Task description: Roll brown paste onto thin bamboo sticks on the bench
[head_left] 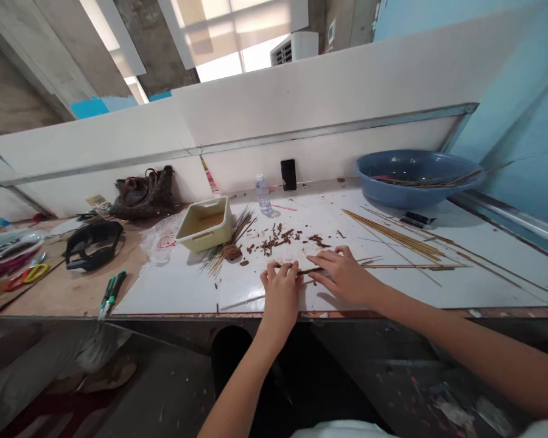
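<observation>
At the front of the white table my left hand (281,281) curls its fingers down on a thin dark brown stick (307,271). My right hand (344,272) has its thumb and fingers on either side of the same stick, to the right of the left hand. Parts of the stick are hidden under the fingers. Brown crumbs and flakes (278,240) lie scattered just beyond the hands. Left of them a brown lump (231,252) rests against a bundle of thin sticks (244,226). A pile of tan sticks (397,237) lies to the right.
A yellow-green tub (205,234), water bottle (263,194) and phone (288,174) stand behind. A big blue basin (408,182) holds long sticks at the back right. Handbag (146,194), black headset (94,246), green-handled tools (112,290) and scissors (36,274) are at left.
</observation>
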Available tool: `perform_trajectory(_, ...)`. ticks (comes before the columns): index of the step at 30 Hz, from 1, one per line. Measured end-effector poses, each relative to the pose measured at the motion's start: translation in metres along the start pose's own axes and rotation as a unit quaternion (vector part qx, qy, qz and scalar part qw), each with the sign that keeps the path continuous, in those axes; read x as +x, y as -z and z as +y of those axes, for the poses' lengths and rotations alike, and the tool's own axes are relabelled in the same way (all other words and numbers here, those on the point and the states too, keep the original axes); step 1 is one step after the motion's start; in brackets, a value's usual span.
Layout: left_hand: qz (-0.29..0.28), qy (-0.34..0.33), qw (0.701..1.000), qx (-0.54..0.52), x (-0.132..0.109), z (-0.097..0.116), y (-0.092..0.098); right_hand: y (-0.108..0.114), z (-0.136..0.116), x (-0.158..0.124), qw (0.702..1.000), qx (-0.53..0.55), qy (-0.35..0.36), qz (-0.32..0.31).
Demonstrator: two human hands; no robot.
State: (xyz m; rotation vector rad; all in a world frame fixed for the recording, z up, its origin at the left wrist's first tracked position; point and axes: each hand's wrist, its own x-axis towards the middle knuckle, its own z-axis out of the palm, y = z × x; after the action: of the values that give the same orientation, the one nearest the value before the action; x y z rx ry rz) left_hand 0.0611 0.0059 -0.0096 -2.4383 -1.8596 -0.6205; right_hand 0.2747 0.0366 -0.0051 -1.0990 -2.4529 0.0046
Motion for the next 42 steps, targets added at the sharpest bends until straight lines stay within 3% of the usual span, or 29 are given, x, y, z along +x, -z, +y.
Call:
perform_trajectory(6, -0.074, -0.022, 0.995, 0.069, -0.02, 0.036, -0.007, -0.011, -0.02, -0.028, 0.997, -0.06, 0.001, -0.057)
perform_trajectory(13, -0.142, -0.006, 0.987, 0.079, -0.006, 0.044, -0.005, -0.024, -0.014, -0.017, 0.992, -0.061, -0.034, -0.105)
perform_trajectory(32, -0.14, 0.022, 0.986, 0.082, 0.011, 0.045, -0.014, -0.015, -0.004, 0.007, 0.987, -0.04, -0.041, -0.15)
perform_trajectory(38, -0.122, 0.044, 0.989, 0.077, 0.024, 0.042, -0.024, -0.026, 0.01, 0.017, 0.989, -0.039, -0.043, -0.136)
perform_trajectory(42, -0.115, 0.044, 0.989, 0.075, 0.017, 0.044, -0.024, -0.029, 0.008, 0.009, 0.991, -0.033, -0.041, -0.126)
